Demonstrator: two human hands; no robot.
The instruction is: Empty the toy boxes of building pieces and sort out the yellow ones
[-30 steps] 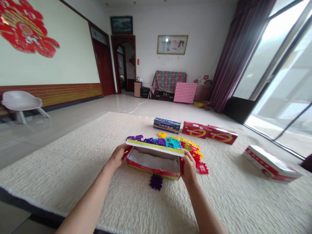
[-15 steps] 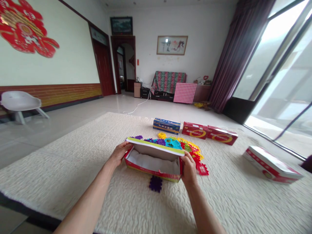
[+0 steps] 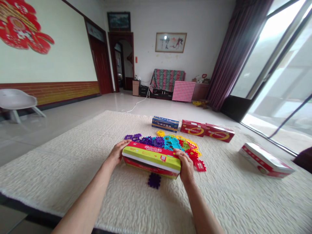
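A red and yellow-green cardboard box (image 3: 151,159) sits in front of me with its lid folded down over the opening; a narrow gap seems to show along the front. My left hand (image 3: 118,152) grips its left end, thumb and fingers around the back corner. On the right end, my right hand (image 3: 184,164) has its fingers bent over the lid's top edge. Behind the box lies a heap of colourful interlocking plastic pieces (image 3: 172,143), purple through blue to yellow and red. One dark purple piece (image 3: 154,181) lies just in front of the box.
A cream quilted cover (image 3: 73,162) lies under everything. Farther back stand a blue box (image 3: 165,124) and two red boxes, one (image 3: 193,128) beside the other (image 3: 219,132). To the right is a white and red box (image 3: 266,160). A white chair (image 3: 18,100) stands far left.
The box's lid has swung down toward me, covering the grey-white inside that showed before. Both hands stay at the box's ends. The view has shifted slightly.
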